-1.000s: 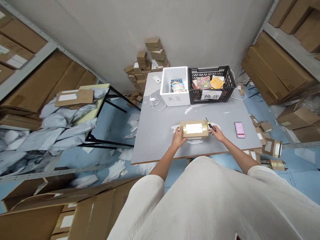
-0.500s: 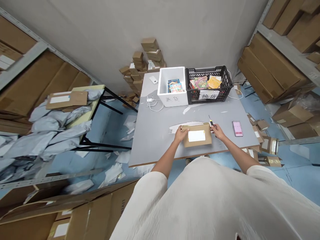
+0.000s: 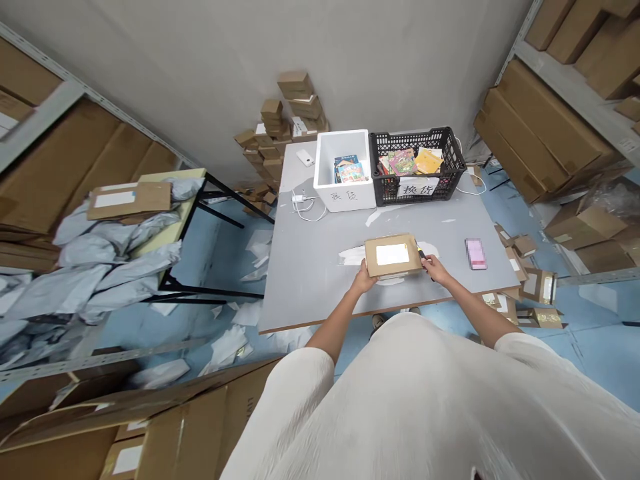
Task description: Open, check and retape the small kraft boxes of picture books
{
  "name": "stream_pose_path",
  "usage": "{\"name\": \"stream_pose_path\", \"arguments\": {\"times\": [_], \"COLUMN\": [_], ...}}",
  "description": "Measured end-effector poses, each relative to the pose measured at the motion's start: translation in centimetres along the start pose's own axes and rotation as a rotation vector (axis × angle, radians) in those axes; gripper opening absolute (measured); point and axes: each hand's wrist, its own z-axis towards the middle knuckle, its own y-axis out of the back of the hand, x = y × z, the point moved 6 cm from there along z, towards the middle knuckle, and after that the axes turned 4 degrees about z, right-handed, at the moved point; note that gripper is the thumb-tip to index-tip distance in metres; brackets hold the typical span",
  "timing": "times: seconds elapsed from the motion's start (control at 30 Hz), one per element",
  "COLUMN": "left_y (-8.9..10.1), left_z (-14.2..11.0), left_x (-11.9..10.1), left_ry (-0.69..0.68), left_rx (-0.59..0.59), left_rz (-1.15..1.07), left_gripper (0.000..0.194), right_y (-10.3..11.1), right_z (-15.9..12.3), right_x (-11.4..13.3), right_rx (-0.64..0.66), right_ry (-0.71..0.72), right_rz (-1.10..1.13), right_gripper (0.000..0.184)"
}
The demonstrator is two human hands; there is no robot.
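A small brown cardboard box [image 3: 371,249] with a white label on its upper face is over the near half of the grey table [image 3: 295,280]. My left hand [image 3: 365,277] grips its lower left corner, fingers closed. Closed around the handle of a thin black-and-yellow utility knife [image 3: 421,253], my right hand [image 3: 436,269] is at the box's right edge; whether it also grips the box I cannot tell. The knife points away from me, close beside the box. White marks or paper scraps [image 3: 351,256] show on the tabletop around the box.
A white foam bin [image 3: 345,198] and a black plastic crate [image 3: 385,195], both with books, stand at the table's back. A pink-screened phone [image 3: 475,254] lies at right. White cables [image 3: 310,217] lie at left. Grey parcels [image 3: 90,250] fill the left side; stacked cartons [image 3: 295,87] stand behind.
The box has tipped so its labelled face now turns more upward, and it sits slightly higher in view. My left hand has shifted to its lower corner. The knife remains in my right hand.
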Motion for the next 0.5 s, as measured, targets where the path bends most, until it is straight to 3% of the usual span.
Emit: {"name": "stream_pose_path", "arguments": {"times": [0.17,0.33,0.5], "left_y": [1.3,3.3,3.8], "left_z": [-0.4,-0.6,-0.2], "left_x": [-0.1,-0.9,-2.2], "left_ry": [0.073,0.100,0.092], "left_rx": [0.006,-0.095,-0.229], "left_rz": [-0.015,0.026,0.004], "left_gripper": [0.120,0.090,0.062], "right_y": [1.1,1.5,1.5], "right_z": [0.2,0.3,0.9], "right_x": [1.2,3.0,4.4], "right_rx": [-0.069,-0.090,-0.122], "right_ry": [0.082,0.113,0.140], "right_rz": [-0.003,0.106,0.202], "right_gripper": [0.044,0.045,0.047]}}
